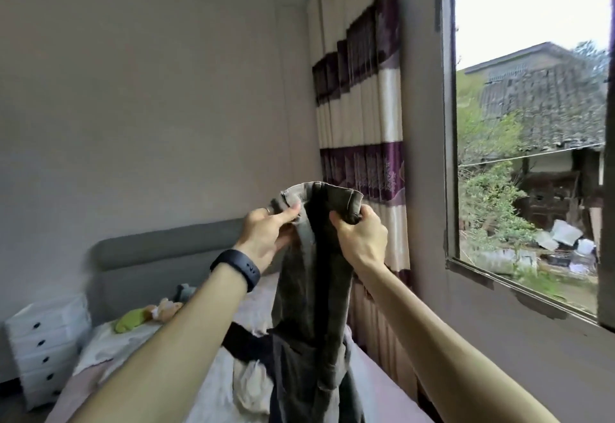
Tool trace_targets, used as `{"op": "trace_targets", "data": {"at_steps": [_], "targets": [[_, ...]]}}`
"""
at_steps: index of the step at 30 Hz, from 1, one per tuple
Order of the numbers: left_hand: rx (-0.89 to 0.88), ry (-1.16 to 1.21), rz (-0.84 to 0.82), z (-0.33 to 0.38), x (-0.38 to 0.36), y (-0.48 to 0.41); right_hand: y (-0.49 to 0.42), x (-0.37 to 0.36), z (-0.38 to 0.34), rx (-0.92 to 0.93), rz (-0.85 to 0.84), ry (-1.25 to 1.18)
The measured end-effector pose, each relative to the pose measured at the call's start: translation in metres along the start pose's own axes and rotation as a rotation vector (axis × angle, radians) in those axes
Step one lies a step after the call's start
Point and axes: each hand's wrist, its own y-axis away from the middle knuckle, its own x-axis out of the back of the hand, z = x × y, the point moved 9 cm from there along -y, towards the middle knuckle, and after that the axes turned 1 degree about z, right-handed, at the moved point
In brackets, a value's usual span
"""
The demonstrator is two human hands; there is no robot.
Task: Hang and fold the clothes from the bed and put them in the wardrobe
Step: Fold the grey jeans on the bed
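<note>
You hold a pair of dark olive trousers (312,276) up in front of you, above the bed (186,386). Your left hand (266,236) and right hand (361,239) each pinch the waistband between thumb and curled fingers, close together, and the legs hang down to the pile of clothes (253,366) on the bed. This looks like the start of folding. Next, you probably need to line up the legs, then lay them flat. No wardrobe is in view.

- Open air left of the trousers (316,289), above the bed (382,379), out to the bare wall (149,106).
- Right side: curtain (362,143) close behind the trousers, window frame (449,156) beyond.
- Below: clothes pile (253,379) crowds the bed.
</note>
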Motion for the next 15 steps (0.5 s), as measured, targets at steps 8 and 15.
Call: {"op": "trace_targets", "data": {"at_steps": [8, 15], "targets": [[-0.163, -0.178, -0.161, 0.075, -0.022, 0.003, -0.011, -0.024, -0.103, 0.228, -0.265, -0.095], [-0.072, -0.189, -0.109, 0.047, 0.005, 0.012, 0.03, -0.052, -0.098, 0.505, -0.451, 0.179]]}}
